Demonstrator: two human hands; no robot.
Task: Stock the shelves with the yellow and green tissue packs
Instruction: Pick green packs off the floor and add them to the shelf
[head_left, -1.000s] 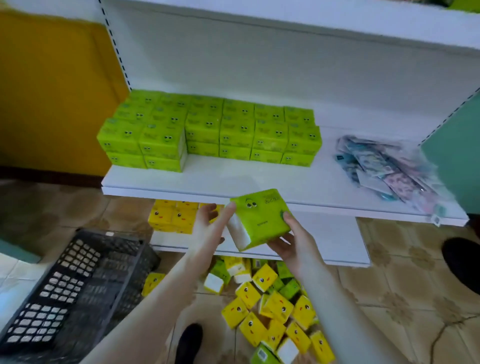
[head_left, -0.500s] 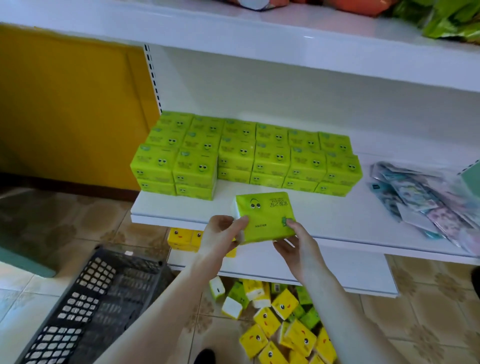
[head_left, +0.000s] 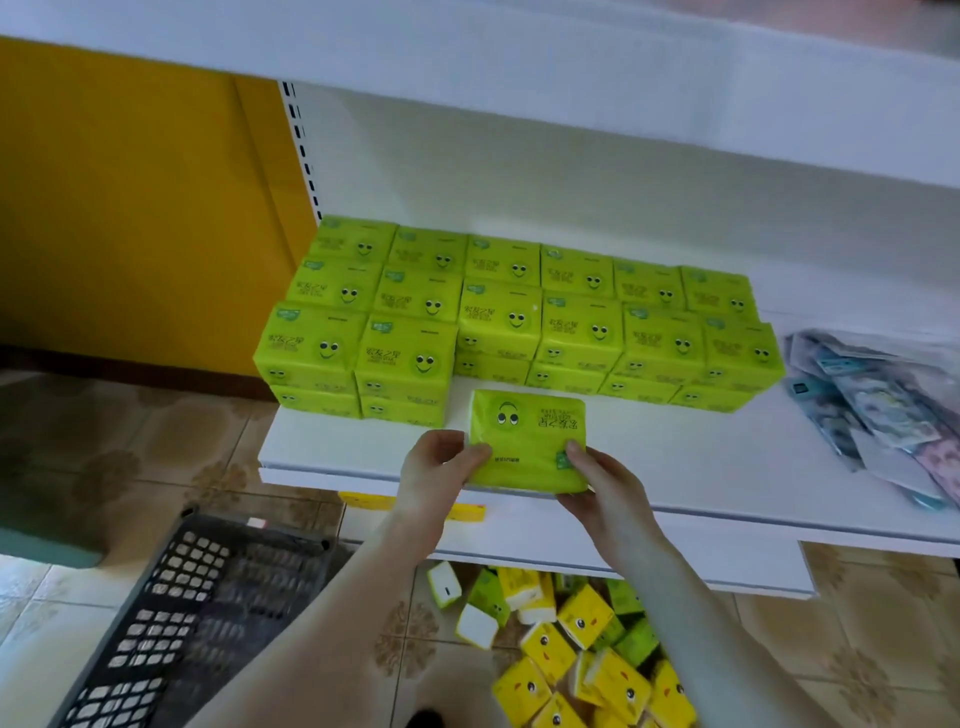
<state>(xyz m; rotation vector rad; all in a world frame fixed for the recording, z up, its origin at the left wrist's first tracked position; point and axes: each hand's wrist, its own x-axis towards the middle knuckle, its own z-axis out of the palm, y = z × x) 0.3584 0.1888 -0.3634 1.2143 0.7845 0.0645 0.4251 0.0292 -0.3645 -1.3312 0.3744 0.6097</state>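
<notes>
Both hands, left hand (head_left: 441, 465) and right hand (head_left: 597, 480), pinch the green pack (head_left: 527, 439) at the shelf (head_left: 727, 467) front, just before the stacked packs (head_left: 519, 322); best slide it squarely against them.

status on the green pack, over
Two-handed grip: left hand, right hand on green tissue pack. Pack at shelf front edge, facing stacked green packs. Nothing between them.

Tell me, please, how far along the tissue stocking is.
Done: two-layer rows of stacked green packs stand on the left of the middle shelf. In hand: left hand and right hand hold one more green pack at its front edge. Left: a pile of yellow and green packs lies on the floor.
</notes>
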